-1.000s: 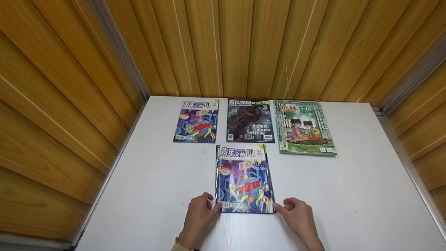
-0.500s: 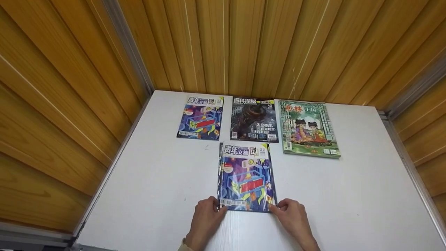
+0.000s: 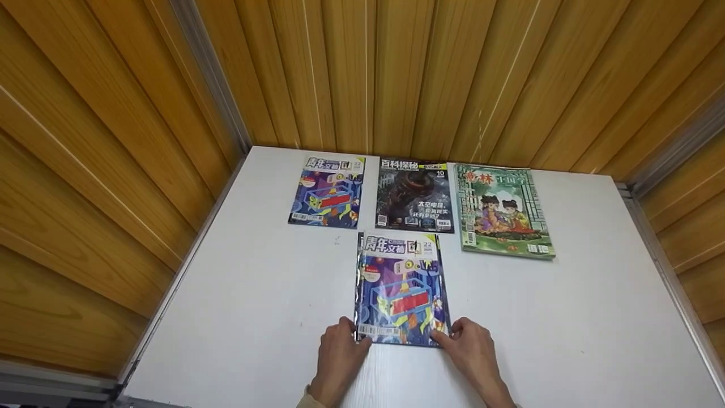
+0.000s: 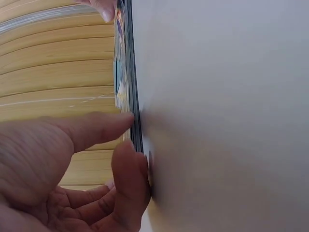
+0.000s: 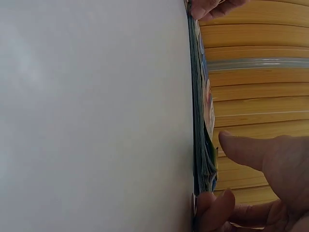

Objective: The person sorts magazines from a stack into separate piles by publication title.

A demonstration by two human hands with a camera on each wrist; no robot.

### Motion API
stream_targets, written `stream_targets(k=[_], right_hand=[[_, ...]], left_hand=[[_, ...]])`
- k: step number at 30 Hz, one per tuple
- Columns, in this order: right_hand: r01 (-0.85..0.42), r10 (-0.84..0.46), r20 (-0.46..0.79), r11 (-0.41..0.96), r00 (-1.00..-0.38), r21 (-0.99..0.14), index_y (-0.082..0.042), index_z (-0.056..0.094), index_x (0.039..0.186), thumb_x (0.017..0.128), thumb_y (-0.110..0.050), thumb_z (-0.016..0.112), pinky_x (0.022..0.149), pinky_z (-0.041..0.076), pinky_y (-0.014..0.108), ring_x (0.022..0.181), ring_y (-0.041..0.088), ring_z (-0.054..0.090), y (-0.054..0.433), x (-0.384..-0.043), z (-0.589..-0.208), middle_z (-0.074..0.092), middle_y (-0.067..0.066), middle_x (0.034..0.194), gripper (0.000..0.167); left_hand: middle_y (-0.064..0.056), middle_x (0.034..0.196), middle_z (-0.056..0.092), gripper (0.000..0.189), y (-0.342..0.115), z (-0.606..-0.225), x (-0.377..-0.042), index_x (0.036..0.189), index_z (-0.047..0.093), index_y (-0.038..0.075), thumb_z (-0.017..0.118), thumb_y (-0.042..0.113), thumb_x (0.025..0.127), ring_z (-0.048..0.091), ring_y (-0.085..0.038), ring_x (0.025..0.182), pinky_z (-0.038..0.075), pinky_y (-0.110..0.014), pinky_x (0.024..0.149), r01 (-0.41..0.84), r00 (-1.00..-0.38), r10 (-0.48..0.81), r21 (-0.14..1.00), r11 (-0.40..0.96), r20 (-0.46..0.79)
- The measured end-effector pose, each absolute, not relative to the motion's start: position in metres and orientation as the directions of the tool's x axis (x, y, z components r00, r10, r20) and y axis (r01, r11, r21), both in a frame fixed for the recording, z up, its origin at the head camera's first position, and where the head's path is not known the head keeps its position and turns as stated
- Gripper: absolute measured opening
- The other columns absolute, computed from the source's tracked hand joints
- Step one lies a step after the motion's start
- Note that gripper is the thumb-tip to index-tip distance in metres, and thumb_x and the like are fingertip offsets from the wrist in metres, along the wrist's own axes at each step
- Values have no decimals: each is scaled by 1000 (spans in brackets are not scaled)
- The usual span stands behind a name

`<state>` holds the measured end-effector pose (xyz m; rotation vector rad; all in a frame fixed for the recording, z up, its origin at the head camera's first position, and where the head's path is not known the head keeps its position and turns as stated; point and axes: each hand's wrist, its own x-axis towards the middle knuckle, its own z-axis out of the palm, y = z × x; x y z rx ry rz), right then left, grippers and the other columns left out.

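Observation:
A purple youth magazine (image 3: pixel 399 289) lies face up on a slightly wider dark-covered magazine, whose edges peek out at its sides. My left hand (image 3: pixel 340 354) holds the near left corner, thumb at the front edge and curled fingers by the side. At the near right corner, my right hand (image 3: pixel 470 351) grips with its thumb over the cover and fingers at the side edge. In the left wrist view the layered page edges (image 4: pixel 135 130) show beside the left fingers. The right wrist view shows the page edges (image 5: pixel 198 106) slightly fanned near the right fingers.
Behind the stack, another purple magazine (image 3: pixel 327 192), a dark science magazine (image 3: pixel 414 195) and a green stack of magazines (image 3: pixel 504 212) lie in a row. They lie on a white table (image 3: pixel 238 294) enclosed by wood-patterned panels (image 3: pixel 391 73) at the back and sides.
Both hands have closed in on the near corners, and the right thumb has moved onto the cover. The head view has shifted slightly; the back row lies as before.

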<state>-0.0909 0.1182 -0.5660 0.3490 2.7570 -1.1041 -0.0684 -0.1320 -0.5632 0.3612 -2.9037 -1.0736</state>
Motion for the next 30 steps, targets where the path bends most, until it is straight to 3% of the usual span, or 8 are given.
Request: stream_targets(k=[9,18,22,28,30], right_hand=[[262,139,-233,702,-962,-662,4,70,93,84,-24,93,61,37,26,69,16,52,119,-96,-565,62,6,74,37],[306,163,-268,666,-950,-680,4,72,92,87,-18,90,61,40,28,69,17,54,124,-101,-564,64,7,73,29],[320,166,-283,651,-945,-688,4,73,93,89,-15,88,62,41,28,70,17,55,126,-100,-566,65,7,74,25],[342,178,-297,610,-938,-715,4,73,93,89,-12,85,59,42,26,69,17,56,131,-98,-569,66,7,75,20],[347,180,-300,597,-937,-724,4,73,94,89,-13,84,59,43,26,70,17,57,133,-99,-569,66,7,75,20]], left_hand=[[-3,67,69,22,-123,-563,-72,95,76,-2,87,13,84,58,-11,58,41,-26,53,-199,-980,-155,704,682,-127],[-2,60,71,16,-124,-564,-80,91,80,-4,84,9,81,55,-10,52,38,-26,48,-193,-981,-97,775,601,-169],[-1,63,69,14,-120,-564,-79,95,78,-2,79,6,84,53,-9,56,36,-25,49,-183,-982,-74,782,596,-173],[-2,78,75,19,-115,-568,-75,110,74,-3,72,4,92,59,-6,66,43,-23,55,-160,-984,-26,803,573,-178],[-3,76,75,18,-115,-569,-74,110,74,-4,72,5,94,59,-5,62,44,-22,54,-154,-984,-10,826,542,-177]])
